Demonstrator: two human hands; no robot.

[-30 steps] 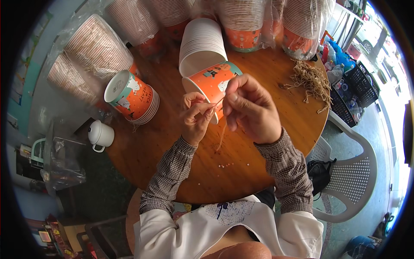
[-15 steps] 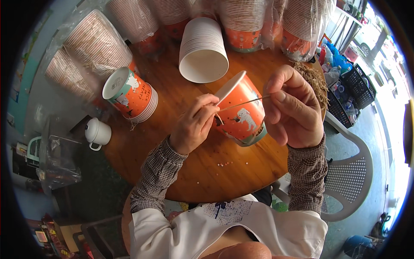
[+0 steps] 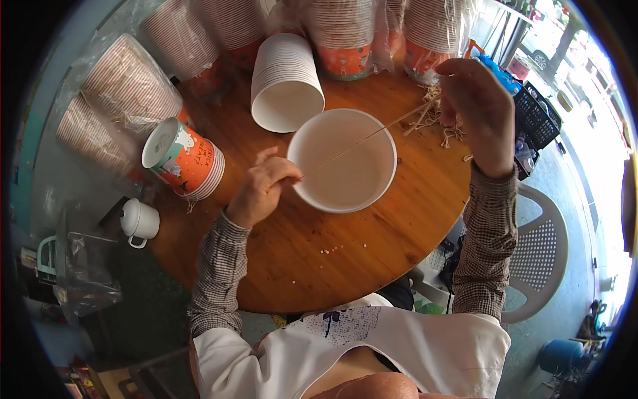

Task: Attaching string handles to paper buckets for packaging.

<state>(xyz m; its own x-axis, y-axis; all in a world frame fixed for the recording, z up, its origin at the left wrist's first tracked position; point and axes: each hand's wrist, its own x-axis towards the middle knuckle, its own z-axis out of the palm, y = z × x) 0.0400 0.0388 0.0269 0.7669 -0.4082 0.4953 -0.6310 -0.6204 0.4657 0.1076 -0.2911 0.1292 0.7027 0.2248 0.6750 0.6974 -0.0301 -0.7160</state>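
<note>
A paper bucket (image 3: 345, 161) stands mouth up in front of me, its white inside showing; its printed outside is hidden. A thin tan string (image 3: 362, 141) runs taut over its mouth. At the bucket's left rim, my left hand (image 3: 262, 188) is closed, thumb and forefinger pinching one end of the string. My right hand (image 3: 480, 110) is raised beyond the bucket's right side, fingers closed on the other end.
Nested white buckets (image 3: 287, 93) lie behind the bucket. Orange printed buckets (image 3: 193, 159) lie at left by a white lidded mug (image 3: 139, 221). Plastic-wrapped bucket stacks (image 3: 342, 33) line the back. Loose strings (image 3: 428, 110) lie at right, small beads (image 3: 330, 251) near the front edge.
The bucket has gone from tilted in my hands to mouth up on the table. My hands have moved apart, the right one up and outward, drawing the string across the mouth.
</note>
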